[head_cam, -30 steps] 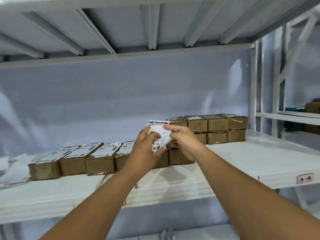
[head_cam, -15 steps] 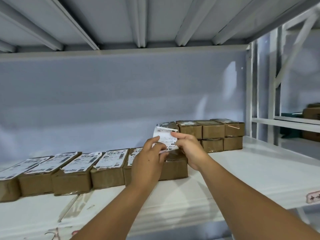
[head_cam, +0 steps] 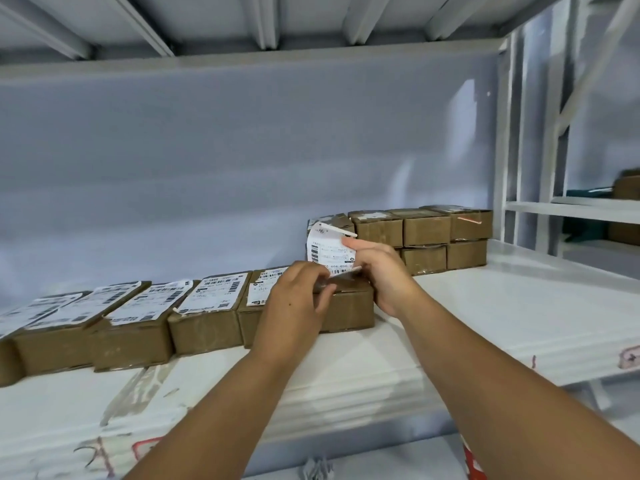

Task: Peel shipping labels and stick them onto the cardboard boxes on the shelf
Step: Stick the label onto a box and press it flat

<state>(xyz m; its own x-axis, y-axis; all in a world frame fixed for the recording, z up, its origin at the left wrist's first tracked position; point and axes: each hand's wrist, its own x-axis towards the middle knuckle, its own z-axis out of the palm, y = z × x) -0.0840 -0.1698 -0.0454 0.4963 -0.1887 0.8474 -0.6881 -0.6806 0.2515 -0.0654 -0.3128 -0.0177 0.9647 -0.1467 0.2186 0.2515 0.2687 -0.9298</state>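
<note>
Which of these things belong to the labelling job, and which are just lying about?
Job: label, left hand, right hand, labelled boxes, box under the hands, stacked boxes, shelf.
Lying about: teal thing, far box.

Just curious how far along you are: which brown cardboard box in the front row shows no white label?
The rightmost brown cardboard box: its visible top is bare brown, while its left neighbours carry white labels.
</note>
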